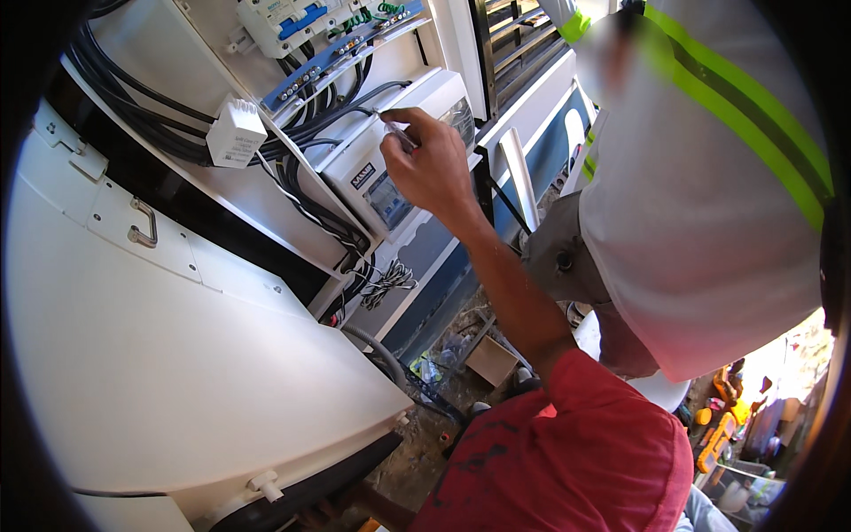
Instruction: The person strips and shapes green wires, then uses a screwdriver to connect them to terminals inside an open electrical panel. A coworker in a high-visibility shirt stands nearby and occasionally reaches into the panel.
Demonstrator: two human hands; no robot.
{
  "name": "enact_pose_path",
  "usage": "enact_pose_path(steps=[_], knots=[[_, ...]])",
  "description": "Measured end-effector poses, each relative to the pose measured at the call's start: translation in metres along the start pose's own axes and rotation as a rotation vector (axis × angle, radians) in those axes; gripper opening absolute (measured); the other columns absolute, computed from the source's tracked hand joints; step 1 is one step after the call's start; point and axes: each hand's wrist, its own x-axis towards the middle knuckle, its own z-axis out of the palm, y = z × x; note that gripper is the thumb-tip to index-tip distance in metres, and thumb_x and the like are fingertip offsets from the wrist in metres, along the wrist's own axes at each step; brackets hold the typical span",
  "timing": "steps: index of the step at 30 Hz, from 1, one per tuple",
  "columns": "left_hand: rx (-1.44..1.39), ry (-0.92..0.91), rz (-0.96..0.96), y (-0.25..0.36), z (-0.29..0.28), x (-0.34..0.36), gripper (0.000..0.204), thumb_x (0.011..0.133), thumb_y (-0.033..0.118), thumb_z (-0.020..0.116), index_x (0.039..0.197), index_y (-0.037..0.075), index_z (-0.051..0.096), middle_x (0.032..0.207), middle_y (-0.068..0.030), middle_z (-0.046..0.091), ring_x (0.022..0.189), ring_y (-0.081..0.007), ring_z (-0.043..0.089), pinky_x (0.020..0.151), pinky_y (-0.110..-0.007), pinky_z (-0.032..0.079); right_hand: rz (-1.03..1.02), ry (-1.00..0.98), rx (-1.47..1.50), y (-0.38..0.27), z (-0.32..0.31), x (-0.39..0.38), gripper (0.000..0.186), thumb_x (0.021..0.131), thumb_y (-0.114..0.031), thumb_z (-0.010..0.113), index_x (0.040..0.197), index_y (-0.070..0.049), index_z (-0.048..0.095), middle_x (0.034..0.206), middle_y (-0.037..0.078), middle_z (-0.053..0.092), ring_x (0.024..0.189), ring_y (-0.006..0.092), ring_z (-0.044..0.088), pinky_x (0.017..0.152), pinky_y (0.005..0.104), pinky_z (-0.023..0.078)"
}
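Observation:
My right hand [427, 164] reaches up from the red sleeve to the top edge of a white breaker box [355, 168]. Its fingers are closed on a slim tool with a clear handle [401, 135], like a small screwdriver. The tool's tip is close to the end of a black cable [359, 109] at the box. Low in the picture, my left hand [315, 514] lies in dark shadow under the edge of a large white cover [222, 355]; its fingers are too dim to read.
A co-worker in a grey shirt with yellow stripes [709, 177] stands close at the right. Black cables [133, 106], a white box [237, 133] and a terminal bar [328, 66] fill the upper left. A coiled wire bundle [387, 282] hangs below. Tools [716, 439] lie lower right.

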Motion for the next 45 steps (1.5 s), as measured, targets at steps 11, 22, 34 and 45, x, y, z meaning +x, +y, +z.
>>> enact_pose_path(steps=[11, 22, 34, 45], knots=[[-0.021, -0.016, 0.004, -0.003, -0.004, 0.004, 0.054, 0.113, 0.058, 0.045, 0.135, 0.011, 0.058, 0.138, -0.0181, 0.059, 0.140, -0.0405, 0.052, 0.125, -0.069, 0.022, 0.035, -0.335, -0.572, -0.051, -0.012, 0.095, 0.044, 0.085, -0.039, 0.065, 0.110, -0.008, 0.086, 0.110, 0.017, 0.082, 0.107, 0.0371, 0.078, 0.090, 0.0451, 0.060], [-0.059, -0.014, -0.006, 0.002, -0.005, 0.008, 0.054, 0.112, 0.058, 0.046, 0.135, 0.011, 0.059, 0.137, -0.0179, 0.059, 0.140, -0.0402, 0.052, 0.125, -0.069, 0.023, -0.026, -0.417, -0.655, -0.053, 0.016, 0.132, 0.047, 0.090, -0.035, 0.059, 0.122, -0.011, 0.084, 0.117, 0.019, 0.081, 0.106, 0.0361, 0.079, 0.093, 0.0473, 0.061], [-0.048, -0.010, 0.004, 0.002, -0.008, 0.010, 0.053, 0.112, 0.057, 0.047, 0.134, 0.011, 0.059, 0.137, -0.0176, 0.059, 0.140, -0.0400, 0.052, 0.125, -0.069, 0.023, 0.092, 0.161, 0.341, 0.068, -0.010, -0.137, 0.036, 0.111, -0.013, 0.059, 0.144, 0.000, 0.061, 0.100, 0.007, 0.075, 0.074, 0.0066, 0.059, 0.065, 0.0246, 0.049], [-0.058, -0.013, 0.019, 0.003, -0.015, 0.008, 0.052, 0.112, 0.057, 0.048, 0.134, 0.010, 0.060, 0.136, -0.0173, 0.059, 0.139, -0.0398, 0.052, 0.125, -0.069, 0.024, 0.329, 0.146, 0.468, 0.153, 0.038, -0.218, 0.038, 0.114, -0.019, 0.060, 0.146, 0.002, 0.059, 0.100, 0.011, 0.077, 0.093, 0.0145, 0.071, 0.086, 0.0324, 0.056]])
